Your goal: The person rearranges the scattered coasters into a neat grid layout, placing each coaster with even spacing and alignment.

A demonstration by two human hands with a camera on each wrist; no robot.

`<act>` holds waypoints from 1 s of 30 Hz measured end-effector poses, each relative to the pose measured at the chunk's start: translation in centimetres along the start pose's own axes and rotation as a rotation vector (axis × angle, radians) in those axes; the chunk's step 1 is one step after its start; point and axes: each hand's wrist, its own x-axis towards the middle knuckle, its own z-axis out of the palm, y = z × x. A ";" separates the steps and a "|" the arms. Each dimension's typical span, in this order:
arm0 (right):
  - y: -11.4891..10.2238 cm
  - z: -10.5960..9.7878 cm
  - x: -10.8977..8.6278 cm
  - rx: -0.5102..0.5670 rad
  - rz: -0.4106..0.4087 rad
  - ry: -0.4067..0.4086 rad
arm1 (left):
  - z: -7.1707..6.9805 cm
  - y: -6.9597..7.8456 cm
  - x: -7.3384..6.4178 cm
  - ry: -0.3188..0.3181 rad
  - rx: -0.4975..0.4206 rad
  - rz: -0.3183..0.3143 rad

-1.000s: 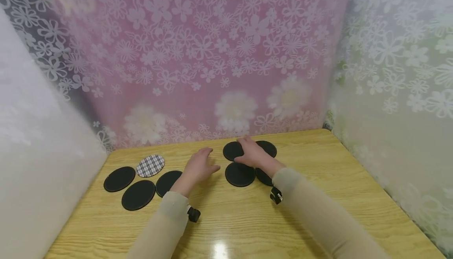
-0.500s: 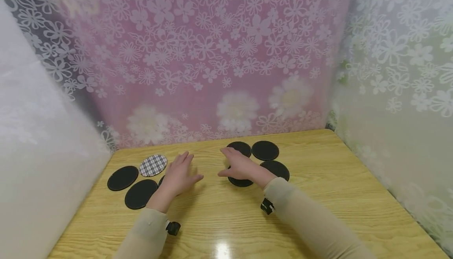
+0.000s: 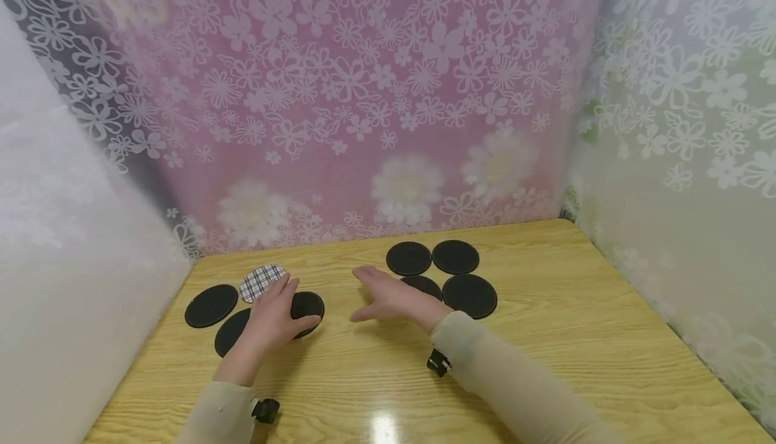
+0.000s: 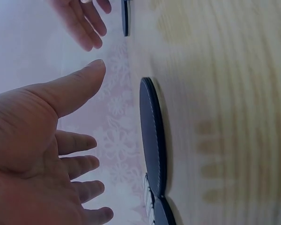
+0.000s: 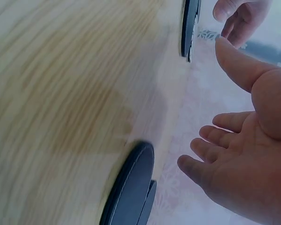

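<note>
My left hand (image 3: 273, 319) hovers over the left group of round coasters, fingers spread and thumb apart, holding nothing. Beneath it a black coaster (image 3: 310, 308) lies partly covered; the left wrist view shows its stitched rim (image 4: 152, 136) below the palm (image 4: 18, 140). A plaid black-and-white coaster (image 3: 257, 281) sits just beyond the fingertips. Also partly hidden by this hand is another black coaster (image 3: 229, 333). My right hand (image 3: 388, 299), empty with fingers extended, is held above the table left of the right group, its wrist side overlapping a black coaster (image 3: 426, 286).
More black coasters lie on the wooden table (image 3: 364, 376): one at the far left (image 3: 211, 306), and others at the right, including a back-right coaster (image 3: 456, 257) and a front-right coaster (image 3: 469, 296). A pink floral curtain (image 3: 339, 93) hangs behind the table.
Both hands have moved left: the left from the middle of the table to over the left coasters, the right off the right group. The right coasters now show more fully.
</note>
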 end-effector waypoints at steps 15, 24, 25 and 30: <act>-2.2 2.1 2.5 -0.054 -0.029 -0.060 | -0.3 -2.9 -0.4 -0.048 0.006 -0.028; -3.2 3.3 3.8 -0.105 -0.007 -0.060 | -0.6 -4.1 -0.4 -0.085 0.016 -0.047; -3.3 3.4 3.9 -0.108 -0.006 -0.062 | -0.6 -4.1 -0.3 -0.090 0.019 -0.047; -3.6 3.9 4.6 -0.131 -0.004 -0.070 | -0.5 -4.6 -0.3 -0.104 0.034 -0.043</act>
